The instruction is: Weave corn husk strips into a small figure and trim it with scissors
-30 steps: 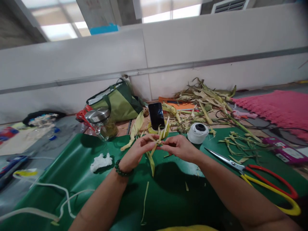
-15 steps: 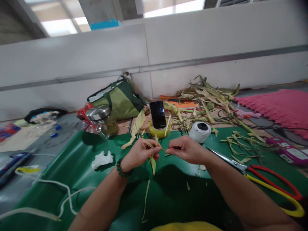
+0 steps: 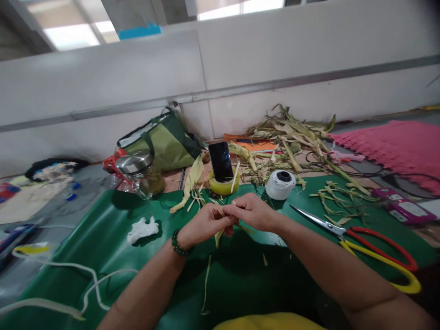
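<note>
Over the green mat [image 3: 103, 229] my left hand [image 3: 205, 223] and my right hand [image 3: 252, 211] meet, fingers pinched together on a bundle of pale corn-husk strips [image 3: 217, 235]. The strip ends hang down below my left fingers and a few tips stick up between the hands. A dark bead bracelet [image 3: 179, 244] is on my left wrist. A loose thin husk strip [image 3: 206, 284] lies on the mat just below the hands.
Red-and-yellow scissors [image 3: 374, 243] lie at the right. A white thread spool [image 3: 280, 184], a phone [image 3: 220, 161] standing in a yellow holder, a glass jar [image 3: 141, 175], a green bag [image 3: 164, 144] and a husk pile [image 3: 292, 137] lie behind. Crumpled white tissue [image 3: 141, 229] at left; pink knit [image 3: 395, 149] far right.
My hands were slightly apart half a second ago, a strip stretched between them; now they have come together, fingers touching over the bundle. The view has shifted a little.
</note>
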`<move>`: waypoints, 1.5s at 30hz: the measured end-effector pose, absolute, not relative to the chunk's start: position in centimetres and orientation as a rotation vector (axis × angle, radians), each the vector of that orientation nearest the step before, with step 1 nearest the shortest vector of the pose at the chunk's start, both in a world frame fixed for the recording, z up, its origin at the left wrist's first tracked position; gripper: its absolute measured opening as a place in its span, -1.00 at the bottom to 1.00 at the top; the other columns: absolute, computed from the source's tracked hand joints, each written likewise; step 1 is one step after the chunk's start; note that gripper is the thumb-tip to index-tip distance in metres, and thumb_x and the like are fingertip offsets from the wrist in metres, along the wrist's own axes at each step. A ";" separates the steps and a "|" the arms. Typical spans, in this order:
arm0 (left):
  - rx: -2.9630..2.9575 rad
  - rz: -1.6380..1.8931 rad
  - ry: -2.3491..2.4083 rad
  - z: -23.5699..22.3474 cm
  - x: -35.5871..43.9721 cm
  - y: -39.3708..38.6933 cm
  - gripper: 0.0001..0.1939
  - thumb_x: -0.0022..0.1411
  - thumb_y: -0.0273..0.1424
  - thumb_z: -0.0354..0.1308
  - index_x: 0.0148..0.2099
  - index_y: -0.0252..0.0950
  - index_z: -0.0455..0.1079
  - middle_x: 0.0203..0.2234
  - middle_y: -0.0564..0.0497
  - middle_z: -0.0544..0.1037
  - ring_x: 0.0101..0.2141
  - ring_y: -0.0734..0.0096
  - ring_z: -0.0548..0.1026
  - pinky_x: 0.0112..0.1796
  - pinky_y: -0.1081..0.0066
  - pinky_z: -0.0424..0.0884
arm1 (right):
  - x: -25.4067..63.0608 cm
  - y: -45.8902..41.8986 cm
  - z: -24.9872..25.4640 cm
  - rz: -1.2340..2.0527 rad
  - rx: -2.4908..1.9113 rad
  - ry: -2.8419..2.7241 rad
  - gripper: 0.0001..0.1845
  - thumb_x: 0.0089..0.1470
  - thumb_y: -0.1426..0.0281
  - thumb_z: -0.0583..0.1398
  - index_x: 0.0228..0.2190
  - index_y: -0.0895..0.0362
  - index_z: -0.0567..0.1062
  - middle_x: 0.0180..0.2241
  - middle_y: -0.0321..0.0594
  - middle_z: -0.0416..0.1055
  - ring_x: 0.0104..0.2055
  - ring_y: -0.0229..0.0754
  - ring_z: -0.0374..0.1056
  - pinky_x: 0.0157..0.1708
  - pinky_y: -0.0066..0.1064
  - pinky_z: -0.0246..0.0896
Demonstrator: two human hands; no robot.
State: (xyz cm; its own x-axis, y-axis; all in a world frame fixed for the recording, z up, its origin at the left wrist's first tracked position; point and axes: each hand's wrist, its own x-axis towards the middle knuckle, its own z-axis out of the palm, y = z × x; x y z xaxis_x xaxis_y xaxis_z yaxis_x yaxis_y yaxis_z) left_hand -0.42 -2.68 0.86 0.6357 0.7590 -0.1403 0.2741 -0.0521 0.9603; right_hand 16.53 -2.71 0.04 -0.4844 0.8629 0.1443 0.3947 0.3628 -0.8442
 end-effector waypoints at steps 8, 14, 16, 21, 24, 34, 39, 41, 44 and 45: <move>1.465 0.590 0.871 1.0 -0.4 -3.0 -0.59 0.10 -0.08 0.19 -0.44 -0.37 0.48 -0.55 -0.09 0.59 -0.46 0.32 0.55 -0.34 0.40 0.45 | 17.1 -1.9 0.3 1.162 -0.997 -1.816 -0.42 0.06 -0.01 0.05 -0.76 0.12 0.16 -0.75 -0.39 0.04 -0.67 -0.39 -0.04 -0.66 -0.49 -0.15; 1.107 1.064 0.805 0.3 0.3 -2.3 -0.63 0.00 -0.18 0.30 -0.20 -0.32 0.49 -0.21 -0.12 0.61 -0.07 0.17 0.50 0.01 0.26 0.32 | 19.1 -0.4 0.5 0.999 -1.183 -1.453 -0.36 0.00 -0.14 0.05 -0.71 0.15 0.31 -0.77 -0.36 0.15 -0.70 -0.37 0.07 -0.66 -0.50 -0.01; 1.136 1.125 0.775 0.2 0.6 -2.4 -0.60 -0.01 -0.24 0.31 -0.10 -0.29 0.48 -0.13 -0.11 0.58 0.02 0.17 0.44 0.09 0.24 0.24 | 18.6 -0.7 0.3 1.132 -1.172 -1.513 -0.36 -0.02 -0.15 0.06 -0.69 0.17 0.36 -0.74 -0.31 0.24 -0.67 -0.34 0.16 -0.63 -0.49 0.08; 1.276 1.120 0.754 -0.1 0.4 -2.8 -0.67 0.01 -0.33 0.29 -0.13 -0.26 0.52 0.02 -0.08 0.50 0.07 0.16 0.38 0.11 0.28 0.20 | 16.7 -1.9 -0.1 1.327 -0.950 -1.700 -0.49 0.03 -0.02 0.11 -0.63 0.16 0.35 -0.64 -0.29 0.32 -0.60 -0.32 0.23 -0.57 -0.48 0.15; 1.193 1.095 0.744 0.1 -0.5 -2.6 -0.66 0.06 -0.20 0.22 -0.18 -0.30 0.55 -0.12 -0.12 0.58 -0.05 0.14 0.48 0.01 0.28 0.31 | 17.0 -2.0 0.3 1.100 -0.978 -1.871 -0.57 0.09 0.14 0.10 -0.65 0.17 0.34 -0.68 -0.37 0.16 -0.62 -0.37 0.07 -0.61 -0.51 -0.03; 1.265 1.048 1.035 1.0 -0.2 -2.1 -0.68 -0.16 -0.26 0.40 -0.38 -0.35 0.49 -0.51 -0.01 0.58 -0.42 0.35 0.52 -0.30 0.39 0.41 | 18.1 -1.2 0.1 0.839 -1.181 -1.672 -0.61 -0.05 0.10 0.24 -0.62 0.15 0.37 -0.66 -0.35 0.24 -0.59 -0.36 0.09 -0.60 -0.51 -0.02; 1.303 1.245 1.078 0.5 0.1 -2.2 -0.69 -0.08 -0.25 0.35 -0.33 -0.35 0.47 -0.42 -0.02 0.58 -0.33 0.34 0.51 -0.24 0.38 0.41 | 15.8 -1.7 -0.9 1.411 -1.039 -1.632 -0.55 -0.06 0.02 0.19 -0.57 0.18 0.41 -0.63 -0.28 0.36 -0.58 -0.30 0.25 -0.54 -0.45 0.20; 1.339 1.244 1.061 0.5 0.0 -2.2 -0.72 -0.04 -0.26 0.33 -0.32 -0.34 0.43 -0.46 0.02 0.54 -0.38 0.40 0.49 -0.29 0.42 0.41 | 15.1 -2.0 -1.2 1.377 -0.966 -1.639 -0.63 -0.01 0.11 0.18 -0.57 0.18 0.42 -0.58 -0.28 0.37 -0.53 -0.30 0.28 -0.47 -0.45 0.23; 1.373 1.135 1.027 0.8 -0.4 -2.1 -0.72 0.00 -0.27 0.31 -0.28 -0.33 0.41 -0.50 0.07 0.49 -0.45 0.47 0.45 -0.40 0.50 0.37 | 15.2 -2.0 -1.1 1.293 -0.979 -1.690 -0.68 0.05 0.26 0.11 -0.64 0.16 0.35 -0.63 -0.30 0.33 -0.54 -0.30 0.25 -0.48 -0.46 0.18; 1.383 1.062 1.016 0.9 -0.6 -2.0 -0.71 -0.01 -0.26 0.31 -0.27 -0.33 0.42 -0.53 0.07 0.49 -0.47 0.49 0.43 -0.44 0.52 0.35 | 15.4 -2.0 -1.0 1.261 -1.002 -1.727 -0.69 0.05 0.31 0.09 -0.65 0.16 0.33 -0.64 -0.31 0.32 -0.55 -0.31 0.24 -0.50 -0.47 0.16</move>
State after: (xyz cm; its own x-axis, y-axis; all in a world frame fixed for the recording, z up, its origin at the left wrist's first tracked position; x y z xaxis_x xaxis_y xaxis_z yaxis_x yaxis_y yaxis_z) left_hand -0.56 -2.04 0.90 0.2403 0.9687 0.0629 0.0201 -0.0698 0.9974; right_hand 15.43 -1.96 -1.02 -0.4027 0.9065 0.1270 0.1548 0.2042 -0.9666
